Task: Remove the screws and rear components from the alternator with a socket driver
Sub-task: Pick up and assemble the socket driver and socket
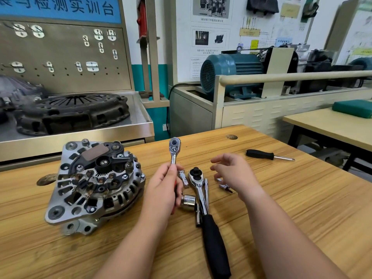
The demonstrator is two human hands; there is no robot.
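A training workshop surrounds the work: a pegboard stand with a clutch cover on its steel shelf at left, a teal electric motor (pixel 231 71) on a cabinet behind, and in front a wooden bench (pixel 281 198) carrying everything for the job. The alternator (pixel 96 184) lies on the bench's left part, rear face up, its black rear components and screws apparently all in place, so the removal itself looks not yet begun. Just right of it the left hand (pixel 163 190) holds a small ratchet (pixel 174 150) upright, its grip pressed around the handle, drive head bare and pointing away. A larger ratchet with a black handle (pixel 209 218) lies on the bench between the two forearms, with a big socket (pixel 188 200) and an extension touching it. The right hand (pixel 233 170) hovers with its grip spread and empty above the small bits (pixel 225 186) scattered near it. A black screwdriver (pixel 267 155) lies well apart, toward the far right edge. The step in hand seems to be tool assembly: the next move likely calls for choosing a socket that matches the rear fasteners and seating it on the small ratchet. Open bench lies near the person; the alternator sits close to the left edge.
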